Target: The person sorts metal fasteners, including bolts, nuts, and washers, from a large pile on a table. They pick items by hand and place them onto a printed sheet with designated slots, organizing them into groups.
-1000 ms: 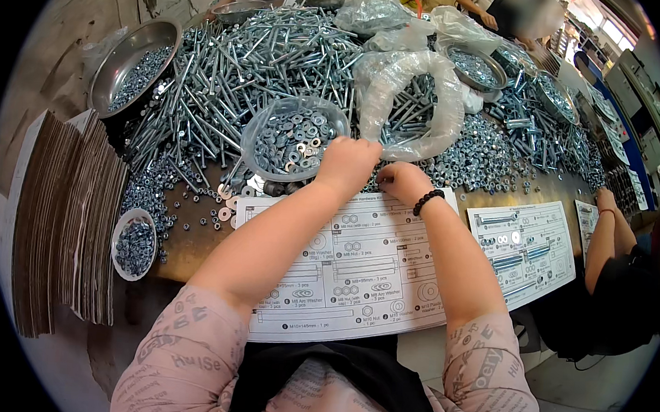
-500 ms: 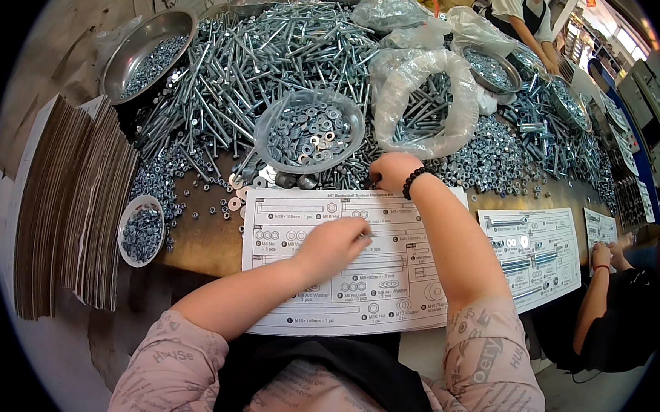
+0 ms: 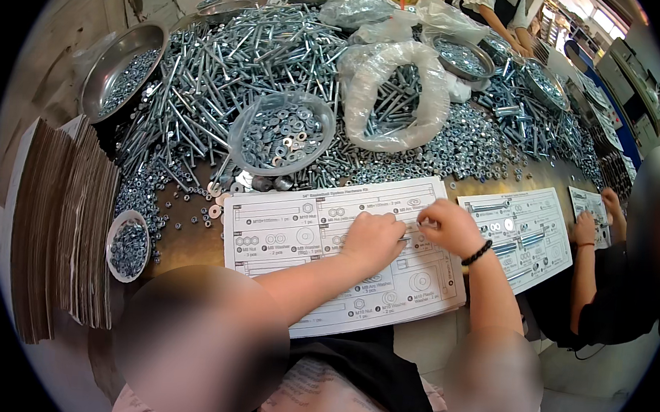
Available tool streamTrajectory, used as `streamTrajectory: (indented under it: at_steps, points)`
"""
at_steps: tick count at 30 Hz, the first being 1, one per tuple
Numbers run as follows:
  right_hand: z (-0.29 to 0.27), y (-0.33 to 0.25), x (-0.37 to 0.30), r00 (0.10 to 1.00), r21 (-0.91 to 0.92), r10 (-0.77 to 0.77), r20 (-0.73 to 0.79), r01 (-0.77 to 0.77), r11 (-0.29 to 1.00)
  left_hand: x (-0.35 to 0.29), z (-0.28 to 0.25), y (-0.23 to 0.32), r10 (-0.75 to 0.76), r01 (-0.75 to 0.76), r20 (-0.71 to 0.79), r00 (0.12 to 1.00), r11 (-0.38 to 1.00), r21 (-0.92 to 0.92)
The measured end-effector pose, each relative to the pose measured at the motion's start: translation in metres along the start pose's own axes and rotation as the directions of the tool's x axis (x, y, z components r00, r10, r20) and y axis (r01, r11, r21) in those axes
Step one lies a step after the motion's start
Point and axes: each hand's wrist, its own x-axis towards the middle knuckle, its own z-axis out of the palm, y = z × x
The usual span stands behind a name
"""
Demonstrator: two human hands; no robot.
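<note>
A white printed sheet (image 3: 446, 281) with drawings of bolts, nuts and washers lies before me, apparently on more sheets. My left hand (image 3: 373, 243) is over its middle, fingers curled, with a small shiny metal bit showing at the fingertips. Just right of it, my right hand (image 3: 453, 229), a dark bead bracelet (image 3: 478, 253) at its wrist, hovers over the sheet's right side. Its fingers are bent and pinched together; what they hold, if anything, is too small to make out. Beyond the sheet stands a clear plastic bowl (image 3: 233, 140) of washers.
Long bolts (image 3: 201, 92) form a big heap behind, beside a clear plastic bag (image 3: 357, 106) of bolts. Loose nuts (image 3: 485, 144) spread at right. A cardboard stack (image 3: 49, 226) and a small white bowl (image 3: 110, 247) stand left. Another person's hands (image 3: 585, 229) work at right, near a second sheet (image 3: 552, 272).
My right hand has come back from the hardware beyond the sheet to above its right side. My left hand has moved right, close to it. The whole view has shifted a little.
</note>
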Motion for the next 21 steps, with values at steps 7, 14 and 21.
streamTrajectory:
  at_steps: [7, 14, 21]
  points:
    - [0.013, 0.002, -0.033, 0.995, -0.034, 0.039, -0.096, -0.042, 0.999, -0.002, 0.009, 0.002, 0.024, -0.027, -0.089, 0.996, 0.999, -0.023]
    - [0.014, 0.004, -0.032, 0.995, -0.003, 0.007, -0.101, -0.007, 1.0, -0.004, 0.008, 0.002, 0.035, -0.039, -0.115, 0.993, 0.999, -0.036]
    - [0.003, 0.003, -0.028, 0.996, 0.037, 0.081, 0.042, -0.083, 0.996, -0.003, 0.001, 0.005, 0.006, -0.009, -0.047, 0.999, 0.999, -0.046]
